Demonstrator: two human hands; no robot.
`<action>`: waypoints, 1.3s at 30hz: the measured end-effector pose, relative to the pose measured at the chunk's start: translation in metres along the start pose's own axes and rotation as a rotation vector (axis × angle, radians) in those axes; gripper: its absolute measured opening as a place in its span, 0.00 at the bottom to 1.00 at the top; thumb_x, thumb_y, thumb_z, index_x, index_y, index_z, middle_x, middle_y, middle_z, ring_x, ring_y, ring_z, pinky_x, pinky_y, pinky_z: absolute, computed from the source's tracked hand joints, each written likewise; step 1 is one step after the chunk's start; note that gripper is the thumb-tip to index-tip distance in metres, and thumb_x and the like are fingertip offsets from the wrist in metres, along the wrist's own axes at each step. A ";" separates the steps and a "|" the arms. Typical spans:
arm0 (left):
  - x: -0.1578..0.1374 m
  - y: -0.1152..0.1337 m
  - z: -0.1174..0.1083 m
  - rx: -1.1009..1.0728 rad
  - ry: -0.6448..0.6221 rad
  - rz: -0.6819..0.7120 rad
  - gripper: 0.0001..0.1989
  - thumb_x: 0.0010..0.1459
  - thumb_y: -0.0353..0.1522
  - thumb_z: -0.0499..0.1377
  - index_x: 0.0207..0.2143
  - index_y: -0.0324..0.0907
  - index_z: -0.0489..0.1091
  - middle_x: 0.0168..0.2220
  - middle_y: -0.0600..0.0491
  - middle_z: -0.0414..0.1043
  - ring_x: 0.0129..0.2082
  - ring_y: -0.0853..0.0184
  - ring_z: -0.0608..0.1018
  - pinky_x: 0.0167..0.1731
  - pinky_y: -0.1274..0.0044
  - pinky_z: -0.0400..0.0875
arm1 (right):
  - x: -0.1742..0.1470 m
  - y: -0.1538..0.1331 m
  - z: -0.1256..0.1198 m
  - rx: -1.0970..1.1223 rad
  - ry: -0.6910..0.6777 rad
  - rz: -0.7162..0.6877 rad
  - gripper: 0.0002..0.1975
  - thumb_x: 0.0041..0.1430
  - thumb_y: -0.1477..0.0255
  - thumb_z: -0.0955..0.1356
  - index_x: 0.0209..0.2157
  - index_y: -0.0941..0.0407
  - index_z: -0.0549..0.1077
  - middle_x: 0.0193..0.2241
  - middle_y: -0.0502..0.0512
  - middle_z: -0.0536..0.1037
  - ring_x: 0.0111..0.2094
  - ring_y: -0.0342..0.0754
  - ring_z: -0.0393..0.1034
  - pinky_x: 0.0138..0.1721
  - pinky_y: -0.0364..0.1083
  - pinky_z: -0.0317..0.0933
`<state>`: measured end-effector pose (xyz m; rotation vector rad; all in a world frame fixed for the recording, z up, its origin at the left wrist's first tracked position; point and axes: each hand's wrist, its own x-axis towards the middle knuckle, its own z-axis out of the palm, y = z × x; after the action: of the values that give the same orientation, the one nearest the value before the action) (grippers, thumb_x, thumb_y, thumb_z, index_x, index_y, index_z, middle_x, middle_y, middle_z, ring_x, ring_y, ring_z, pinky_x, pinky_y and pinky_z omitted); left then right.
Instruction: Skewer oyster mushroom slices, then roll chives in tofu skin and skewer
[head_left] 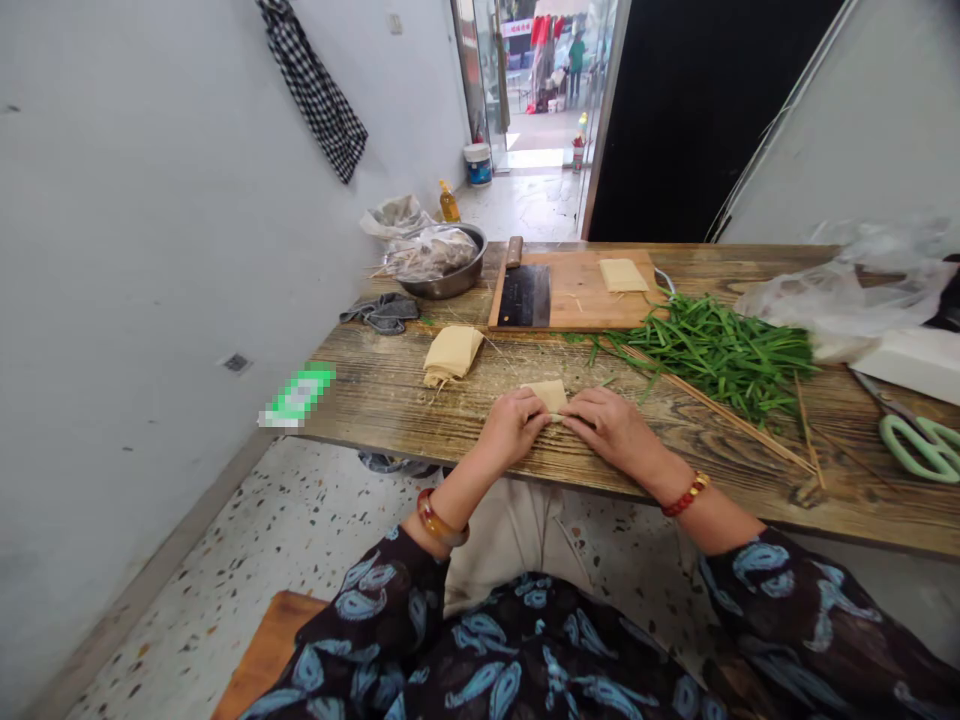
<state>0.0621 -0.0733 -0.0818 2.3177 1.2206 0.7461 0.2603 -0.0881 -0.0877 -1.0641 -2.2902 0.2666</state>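
Between my two hands, close to the table's front edge, lies a tan tofu sheet (547, 393) with its near edge rolled up. My left hand (516, 425) pinches the left end of that roll, fingers curled over it. Gripping the right end is my right hand (606, 424), its thumb and fingers closed. Whatever is inside the roll is hidden. A stack of tofu sheets (453, 353) sits to the left beyond my left hand. Chopped green chives (731, 350) are heaped to the right, with thin wooden skewers (739, 422) lying beside them.
A cutting board (577, 290) at the back bears a cleaver (525, 295) and another tofu sheet stack (622, 275). A metal bowl (450, 285) holding a plastic bag stands back left, near a grey cloth (382, 313). Green-handled scissors (919, 440) and a plastic bag (840, 290) lie right.
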 end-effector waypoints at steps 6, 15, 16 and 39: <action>-0.003 0.002 -0.001 0.057 0.004 -0.030 0.09 0.60 0.31 0.54 0.26 0.41 0.70 0.29 0.53 0.70 0.32 0.67 0.72 0.34 0.76 0.63 | 0.006 0.004 0.004 0.125 -0.005 0.092 0.08 0.61 0.73 0.65 0.30 0.55 0.76 0.29 0.55 0.76 0.34 0.49 0.70 0.37 0.48 0.63; -0.007 0.012 -0.003 0.209 0.017 -0.043 0.10 0.63 0.32 0.49 0.31 0.43 0.69 0.35 0.53 0.70 0.34 0.67 0.71 0.34 0.76 0.60 | 0.017 0.004 0.011 0.086 -0.011 0.168 0.08 0.55 0.77 0.65 0.24 0.56 0.73 0.24 0.53 0.73 0.30 0.48 0.68 0.34 0.45 0.59; -0.007 0.012 -0.003 0.228 0.011 -0.032 0.11 0.63 0.31 0.49 0.32 0.43 0.69 0.35 0.53 0.69 0.35 0.67 0.71 0.34 0.76 0.60 | 0.017 0.004 0.012 0.080 -0.010 0.176 0.08 0.55 0.77 0.65 0.24 0.56 0.72 0.24 0.53 0.73 0.30 0.47 0.68 0.34 0.45 0.59; -0.003 0.007 -0.005 0.404 -0.071 0.108 0.12 0.63 0.34 0.50 0.30 0.42 0.70 0.34 0.49 0.69 0.36 0.63 0.67 0.36 0.71 0.61 | 0.011 -0.003 -0.009 0.059 0.123 0.039 0.06 0.61 0.72 0.66 0.36 0.55 0.76 0.37 0.58 0.76 0.41 0.52 0.66 0.43 0.51 0.61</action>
<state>0.0618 -0.0790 -0.0750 2.7269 1.3203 0.4780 0.2580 -0.0826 -0.0740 -1.0666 -2.1419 0.2753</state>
